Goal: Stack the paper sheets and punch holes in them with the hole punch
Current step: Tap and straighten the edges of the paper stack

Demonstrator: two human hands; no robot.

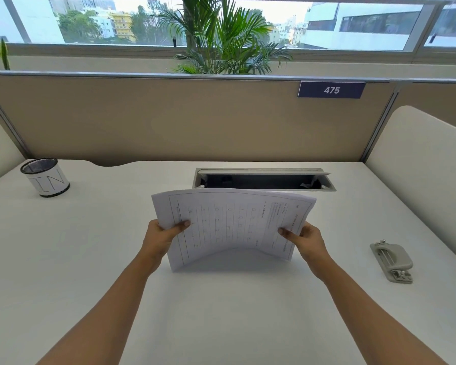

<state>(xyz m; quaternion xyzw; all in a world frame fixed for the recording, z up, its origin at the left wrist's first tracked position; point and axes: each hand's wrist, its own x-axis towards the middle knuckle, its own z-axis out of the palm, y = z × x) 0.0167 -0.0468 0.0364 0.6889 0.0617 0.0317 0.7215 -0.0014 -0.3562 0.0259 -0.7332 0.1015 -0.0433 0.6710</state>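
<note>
White paper: from the head view I see the paper sheets (234, 225) held upright on their long edge over the middle of the desk (221, 312), long axis running left to right, printed face toward me. The middle bows up, so only the lower corners seem to meet the desk.
Print direction: the text is turned sideways, its heading at the right end; too small for me to read.
Left hand: my left hand (161, 235) is closed on the left short edge, thumb on the front face, fingers behind.
Right hand: my right hand (304, 239) pinches the right short edge the same way.
Hole punch: the grey hole punch (391, 262) lies flat on the desk well to the right of the sheets, untouched, long axis running near to far and slightly angled.
Surface: an off-white desk with an open cable tray (261, 179) just behind the sheets.
Room: a beige partition (169, 119) backs the desk; behind it stand a palm plant (221, 35) and windows onto buildings.
Writing: a blue plate (331, 90) on the partition reads "475"; the mesh pen cup (45, 177) at far left bears "IN".
</note>
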